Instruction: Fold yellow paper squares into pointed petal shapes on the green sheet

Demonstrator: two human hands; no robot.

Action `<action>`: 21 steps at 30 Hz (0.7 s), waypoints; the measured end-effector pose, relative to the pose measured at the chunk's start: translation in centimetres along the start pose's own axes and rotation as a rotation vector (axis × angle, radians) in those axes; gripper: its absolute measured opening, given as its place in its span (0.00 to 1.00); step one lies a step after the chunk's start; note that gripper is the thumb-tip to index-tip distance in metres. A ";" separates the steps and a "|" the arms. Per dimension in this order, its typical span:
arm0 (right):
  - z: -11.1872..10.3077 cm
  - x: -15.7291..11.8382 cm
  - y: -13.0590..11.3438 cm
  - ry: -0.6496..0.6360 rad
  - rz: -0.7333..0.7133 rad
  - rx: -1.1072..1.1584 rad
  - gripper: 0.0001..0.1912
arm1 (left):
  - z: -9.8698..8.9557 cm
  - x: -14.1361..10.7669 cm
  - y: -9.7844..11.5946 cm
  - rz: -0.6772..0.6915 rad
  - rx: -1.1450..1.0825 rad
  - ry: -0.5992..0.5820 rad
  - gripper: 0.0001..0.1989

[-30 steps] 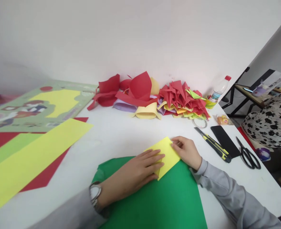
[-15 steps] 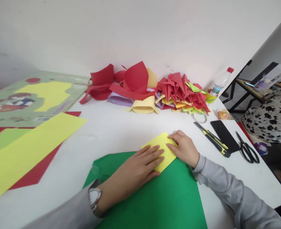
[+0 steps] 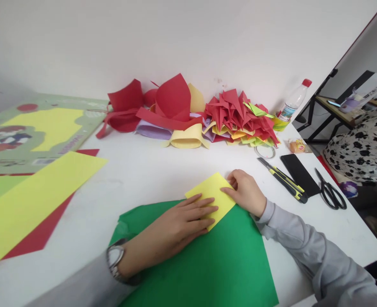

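Observation:
A small yellow piece of paper (image 3: 220, 198) lies over the far edge of a large green sheet (image 3: 214, 264). My left hand (image 3: 185, 217) rests flat on the yellow paper, fingers stretched out and slightly apart, with a watch on the wrist. At the paper's right corner, my right hand (image 3: 246, 189) pinches the edge between thumb and curled fingers. The fingertips behind that corner are partly hidden.
Right of my hands lie a utility knife (image 3: 284, 181), a black flat object (image 3: 300, 175) and black scissors (image 3: 331, 192). Folded red paper shapes (image 3: 236, 113) and a bottle (image 3: 293, 102) stand by the wall. Yellow paper (image 3: 44, 196) covers other sheets at left.
My right hand's fingers have curled in and drawn to the paper's right edge. My left hand stays flat on the paper. The view has shifted slightly.

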State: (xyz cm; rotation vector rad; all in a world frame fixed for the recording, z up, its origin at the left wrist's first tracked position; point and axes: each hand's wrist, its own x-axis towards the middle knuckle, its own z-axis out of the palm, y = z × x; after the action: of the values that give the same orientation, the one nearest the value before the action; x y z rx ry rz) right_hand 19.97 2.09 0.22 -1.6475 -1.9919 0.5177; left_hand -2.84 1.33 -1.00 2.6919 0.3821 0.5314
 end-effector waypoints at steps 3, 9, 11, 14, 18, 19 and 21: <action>-0.3 0.2 -0.3 0.005 0.029 -0.022 0.12 | -0.1 0.0 -0.2 0.022 -0.003 0.007 0.14; -0.8 0.6 -0.6 -0.037 0.089 -0.006 0.14 | 0.0 0.0 -0.2 0.011 0.006 -0.002 0.15; -0.8 0.6 -0.6 -0.045 0.102 0.006 0.14 | 0.1 0.0 -0.1 0.008 0.017 -0.003 0.15; -0.8 0.6 -0.6 -0.041 0.096 0.005 0.13 | 0.1 0.1 0.1 0.002 0.038 -0.015 0.14; -0.7 0.6 -0.5 -0.043 0.084 0.000 0.13 | -0.4 0.2 0.8 0.019 0.144 -0.077 0.14; -0.7 0.6 -0.5 -0.044 0.084 0.000 0.13 | -0.6 0.2 1.1 0.021 0.172 -0.085 0.14; -0.7 0.6 -0.5 -0.046 0.083 0.002 0.13 | -0.9 0.2 1.4 0.029 0.201 -0.092 0.15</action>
State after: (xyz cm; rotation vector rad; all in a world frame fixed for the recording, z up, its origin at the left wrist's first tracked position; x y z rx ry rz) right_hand 19.93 2.56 1.17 -1.7373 -1.9613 0.5922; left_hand -2.74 0.40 0.43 2.9071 0.3897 0.3942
